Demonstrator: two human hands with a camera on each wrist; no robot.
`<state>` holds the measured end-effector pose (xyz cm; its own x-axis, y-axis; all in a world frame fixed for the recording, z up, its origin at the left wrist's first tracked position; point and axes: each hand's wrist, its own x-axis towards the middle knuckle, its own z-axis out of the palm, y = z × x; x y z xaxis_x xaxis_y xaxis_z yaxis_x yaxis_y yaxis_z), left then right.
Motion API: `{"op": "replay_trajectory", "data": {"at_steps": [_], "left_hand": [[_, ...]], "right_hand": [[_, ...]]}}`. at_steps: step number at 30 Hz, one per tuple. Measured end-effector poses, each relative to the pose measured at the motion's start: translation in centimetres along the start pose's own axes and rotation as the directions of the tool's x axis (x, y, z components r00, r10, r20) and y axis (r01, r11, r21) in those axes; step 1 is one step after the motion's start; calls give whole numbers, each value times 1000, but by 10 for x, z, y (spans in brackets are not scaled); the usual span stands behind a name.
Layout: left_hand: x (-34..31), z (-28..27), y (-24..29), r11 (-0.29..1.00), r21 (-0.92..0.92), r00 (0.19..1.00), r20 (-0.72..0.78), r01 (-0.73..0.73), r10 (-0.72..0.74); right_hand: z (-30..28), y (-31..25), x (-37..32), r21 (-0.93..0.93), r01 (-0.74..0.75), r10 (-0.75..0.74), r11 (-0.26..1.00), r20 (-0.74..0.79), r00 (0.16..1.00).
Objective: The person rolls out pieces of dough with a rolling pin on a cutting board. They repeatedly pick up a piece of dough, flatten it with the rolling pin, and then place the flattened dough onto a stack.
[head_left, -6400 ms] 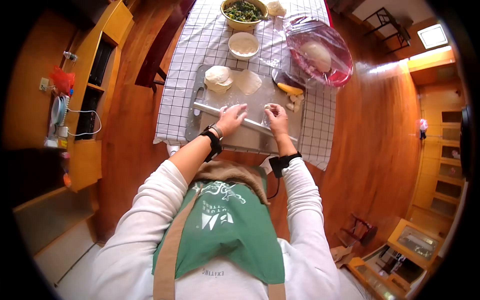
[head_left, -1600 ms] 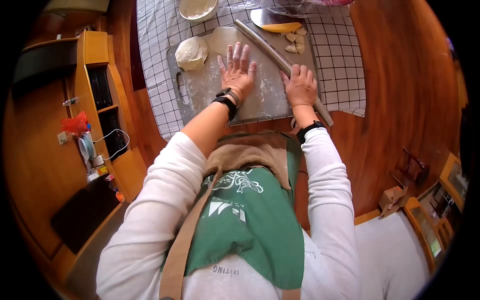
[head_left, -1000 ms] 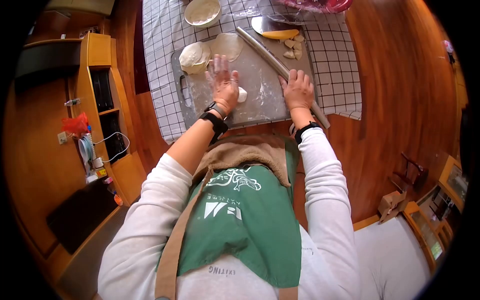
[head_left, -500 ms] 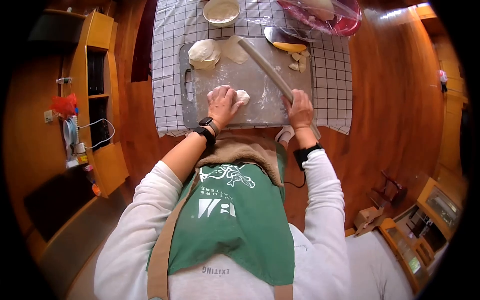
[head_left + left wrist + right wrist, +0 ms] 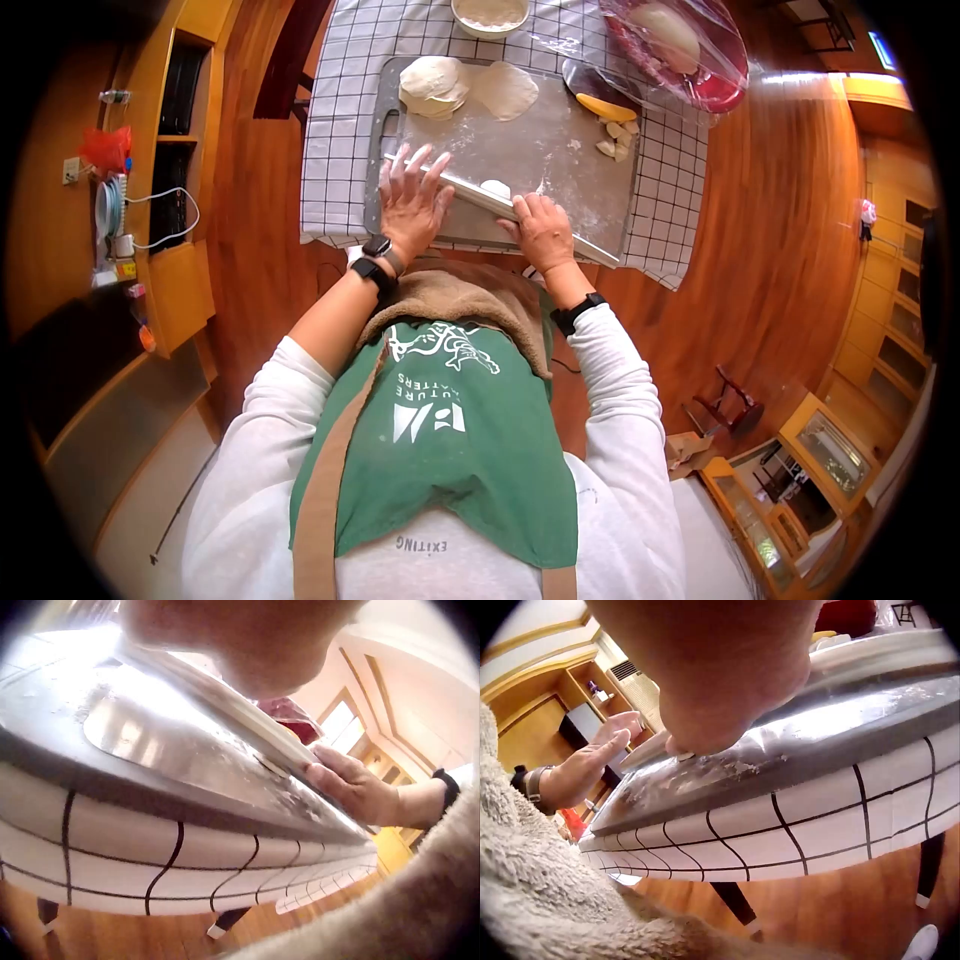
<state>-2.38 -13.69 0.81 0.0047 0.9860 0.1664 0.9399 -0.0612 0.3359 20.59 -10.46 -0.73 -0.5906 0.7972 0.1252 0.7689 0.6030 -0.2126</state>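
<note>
A metal rolling pin [image 5: 472, 194] lies slantwise across the near part of the grey board [image 5: 545, 140]. My right hand [image 5: 545, 235] grips it toward its right end, fingers curled over it. My left hand [image 5: 410, 205] is over the pin's left end, with fingers straight and spread. Just beyond the pin's middle sits a small white dough piece [image 5: 495, 187], partly hidden by it. In the left wrist view the right hand [image 5: 356, 787] has its fingers on the pin. The right wrist view shows the left hand [image 5: 589, 761] with extended fingers.
At the board's back left are stacked dough wrappers [image 5: 432, 85] beside a single flat wrapper [image 5: 505, 92]. Back right are a yellow-handled knife [image 5: 605, 107] and several dough lumps [image 5: 617, 143]. A bowl of flour [image 5: 490, 18] and a plastic-covered red basin [image 5: 722, 95] stand beyond.
The right hand has brought the rolling pin from a steep slant at the right to lie across the board's front. The left hand has left the dough piece and moved left, fingers spread.
</note>
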Motion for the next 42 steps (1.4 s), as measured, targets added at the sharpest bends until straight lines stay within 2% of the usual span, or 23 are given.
{"op": "replay_trajectory", "data": {"at_steps": [1,2,3,5,6,8,11,13,16,22,24,25,28,32,33,34,35,36,37,38,39,40,42], "left_hand": [[3,8,-1,987,158,999,-31,-1,6],[6,24,-8,987,162,997,78,15,-27],[15,30,-10,987,159,996,78,26,-38],[35,38,-7,984,157,993,61,87,-98],[46,39,-5,976,187,988,83,113,-130],[49,41,-3,977,188,993,37,100,-109],[16,30,-4,984,140,986,110,107,-123],[-18,15,-6,991,90,966,228,101,-120],[-27,15,-7,995,83,979,188,60,-75],[40,36,-10,988,131,990,107,82,-97],[16,29,-11,992,96,982,160,84,-99],[-1,20,-12,995,35,974,206,90,-95],[-33,7,-18,996,87,946,323,-14,-15],[14,14,-17,997,62,941,332,53,-70],[19,12,-12,997,67,947,317,39,-58],[27,10,-7,998,54,985,172,-24,15],[34,9,-2,995,49,996,27,-88,86],[35,-18,18,997,-9,997,18,-76,76],[32,-21,21,996,-4,996,11,-87,87],[31,-22,22,985,-112,955,251,-133,158],[29,-22,23,963,-226,849,472,-146,239],[23,-4,15,879,-256,823,319,-402,469],[22,19,18,883,-221,847,260,-414,463]], "right_hand": [[0,2,3,25,-30,30,999,17,999],[0,3,8,48,-62,60,997,35,998],[-3,4,17,47,-54,52,997,43,998],[-7,6,35,-43,-244,246,969,43,968],[0,10,41,-43,-243,246,969,55,968],[8,20,49,-11,-352,348,936,-119,930],[11,1,20,-72,-308,297,949,-132,946],[8,-16,-11,-6,-316,315,949,88,945],[11,-24,-17,-94,-275,279,957,24,960],[22,11,39,8,-438,437,899,-96,895],[20,-3,16,-18,-377,374,926,-91,923],[16,-13,-2,-27,-351,351,936,-9,937],[18,-27,-27,70,-337,336,939,36,941],[15,6,19,-59,-279,278,959,-20,960],[11,10,28,-64,-270,269,961,-23,963],[6,12,27,-66,-273,270,960,-46,962],[2,12,22,-42,-205,207,978,34,978],[-2,10,16,-10,-139,140,990,118,983],[3,15,9,-11,-143,143,990,105,984],[16,21,1,4,-151,151,989,55,987],[24,24,-5,21,-159,159,987,11,987],[19,22,-4,19,-201,201,979,9,980],[8,25,-6,38,-256,257,966,-32,966]]}}
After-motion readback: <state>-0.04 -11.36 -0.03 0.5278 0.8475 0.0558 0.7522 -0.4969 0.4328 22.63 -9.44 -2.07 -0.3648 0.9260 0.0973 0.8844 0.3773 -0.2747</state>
